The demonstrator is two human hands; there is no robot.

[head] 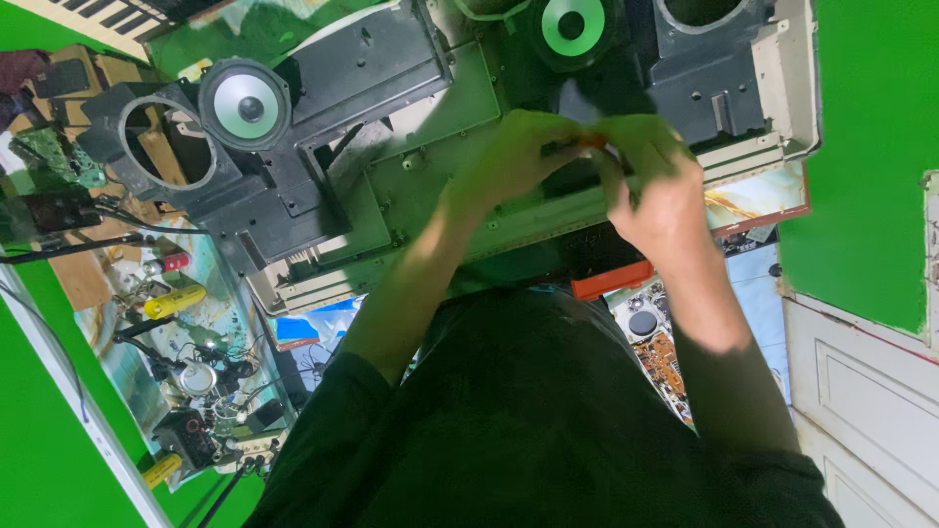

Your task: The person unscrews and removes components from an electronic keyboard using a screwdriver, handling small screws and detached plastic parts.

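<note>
My left hand (514,156) and my right hand (660,200) meet over the opened casing (411,186) of an electronic keyboard. Both sets of fingers pinch a small orange thing (593,141), which is mostly hidden between them, so I cannot tell what it is. The casing lies flat, with a pale metal plate inside and black plastic housing (367,68) behind it. A grey round speaker (245,106) sits at the left, next to an empty round speaker opening (166,142). A second speaker (572,24) is at the top, just beyond my hands.
An orange block (611,280) lies under the casing's near edge, with circuit boards (663,357) beside it. Yellow-handled tools (176,301), cables and small parts crowd the left side. Keyboard keys (98,15) show at top left. A white door (866,391) stands at right.
</note>
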